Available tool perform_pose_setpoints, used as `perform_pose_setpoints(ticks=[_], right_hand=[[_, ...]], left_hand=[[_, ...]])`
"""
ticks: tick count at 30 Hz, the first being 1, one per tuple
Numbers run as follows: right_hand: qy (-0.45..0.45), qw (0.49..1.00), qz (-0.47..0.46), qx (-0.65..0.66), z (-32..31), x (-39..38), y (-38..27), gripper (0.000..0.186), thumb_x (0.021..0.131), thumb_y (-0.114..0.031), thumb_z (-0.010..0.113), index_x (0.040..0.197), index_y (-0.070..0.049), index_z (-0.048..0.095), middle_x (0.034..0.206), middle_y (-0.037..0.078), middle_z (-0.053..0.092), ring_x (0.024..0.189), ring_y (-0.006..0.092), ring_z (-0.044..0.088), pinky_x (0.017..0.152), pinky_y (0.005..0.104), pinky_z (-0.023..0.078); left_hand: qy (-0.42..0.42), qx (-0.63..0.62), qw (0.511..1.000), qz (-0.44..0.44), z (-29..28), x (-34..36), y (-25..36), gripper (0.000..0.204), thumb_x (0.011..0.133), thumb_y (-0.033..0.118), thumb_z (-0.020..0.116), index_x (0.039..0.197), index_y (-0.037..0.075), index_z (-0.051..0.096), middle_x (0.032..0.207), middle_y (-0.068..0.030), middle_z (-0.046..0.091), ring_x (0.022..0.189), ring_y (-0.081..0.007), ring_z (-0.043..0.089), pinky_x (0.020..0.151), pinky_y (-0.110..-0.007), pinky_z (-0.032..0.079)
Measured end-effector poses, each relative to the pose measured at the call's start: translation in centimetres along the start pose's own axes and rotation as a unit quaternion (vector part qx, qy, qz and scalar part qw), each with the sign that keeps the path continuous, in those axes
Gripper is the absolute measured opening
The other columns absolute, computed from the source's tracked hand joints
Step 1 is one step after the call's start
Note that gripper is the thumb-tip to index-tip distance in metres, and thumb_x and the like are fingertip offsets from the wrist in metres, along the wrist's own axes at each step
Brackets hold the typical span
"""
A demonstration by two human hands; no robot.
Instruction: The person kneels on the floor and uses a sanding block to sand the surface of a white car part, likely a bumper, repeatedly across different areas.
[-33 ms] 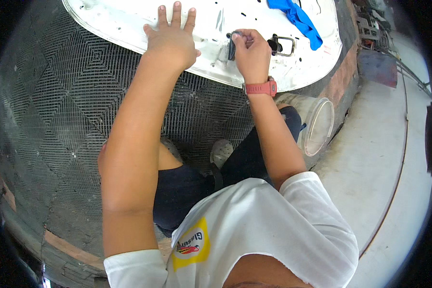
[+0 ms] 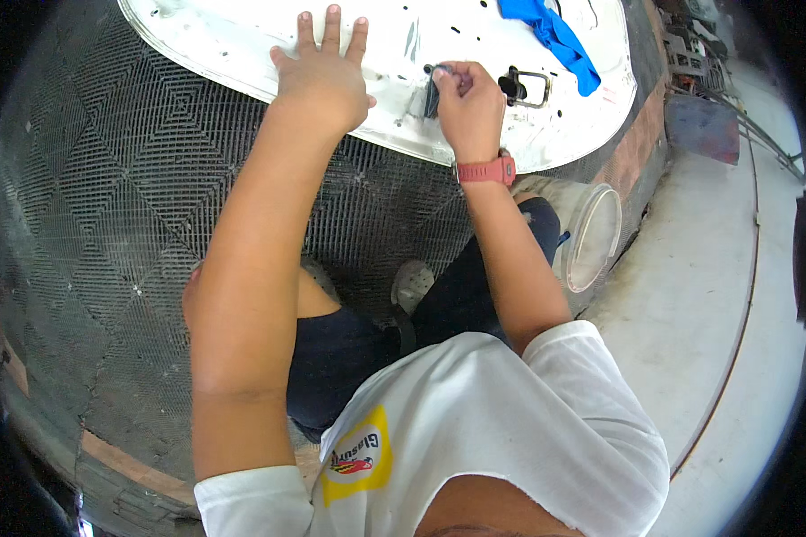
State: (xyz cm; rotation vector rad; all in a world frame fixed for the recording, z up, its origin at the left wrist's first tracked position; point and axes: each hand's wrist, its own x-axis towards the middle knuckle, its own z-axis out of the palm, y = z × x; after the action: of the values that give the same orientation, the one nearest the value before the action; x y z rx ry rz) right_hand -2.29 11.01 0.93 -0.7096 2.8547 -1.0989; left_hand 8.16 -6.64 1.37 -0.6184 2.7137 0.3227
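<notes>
A white metal panel, with holes and a curved edge, spans the top of the view. My left hand lies on it with fingers spread. To its right, my right hand, with a red watch on the wrist, pinches a small dark pad against the panel, beside a dark opening with a metal loop. A crumpled blue cloth lies on the panel's upper right part.
Black grated mats cover the floor beneath me. A translucent bucket stands beside my right knee. At the right lie a long whitish surface, a grey-red sheet and assorted metal parts.
My right hand has shifted slightly down on the panel with the dark pad. My left hand has barely moved, its fingers still spread.
</notes>
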Motion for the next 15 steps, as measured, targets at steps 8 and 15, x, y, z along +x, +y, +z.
perform_pose_setpoints(ticks=[8,15], right_hand=[[0.012,1.000,-0.008,-0.028,0.8,-0.4,0.1,0.014,0.091,-0.010,0.082,0.092,0.002,0.075,0.085,0.018,0.075,0.073,0.0313,0.073,0.071,0.0410,0.058],[0.023,0.990,-0.119,-0.067,1.2,-0.4,0.4,0.012,0.091,-0.006,0.080,0.090,0.001,0.071,0.084,0.016,0.069,0.074,0.0340,0.067,0.071,0.0455,0.054]], left_hand=[[-0.004,-0.026,1.000,0.010,-1.1,-0.3,-0.3,0.103,0.104,0.045,0.073,0.181,0.022,0.007,0.187,-0.0166,0.001,0.171,-0.0459,0.004,0.131,-0.072,0.025],[0.002,-0.016,1.000,0.015,-0.7,-0.1,-0.2,0.103,0.104,0.045,0.073,0.180,0.022,0.007,0.187,-0.0174,0.002,0.171,-0.0463,0.006,0.131,-0.071,0.027]])
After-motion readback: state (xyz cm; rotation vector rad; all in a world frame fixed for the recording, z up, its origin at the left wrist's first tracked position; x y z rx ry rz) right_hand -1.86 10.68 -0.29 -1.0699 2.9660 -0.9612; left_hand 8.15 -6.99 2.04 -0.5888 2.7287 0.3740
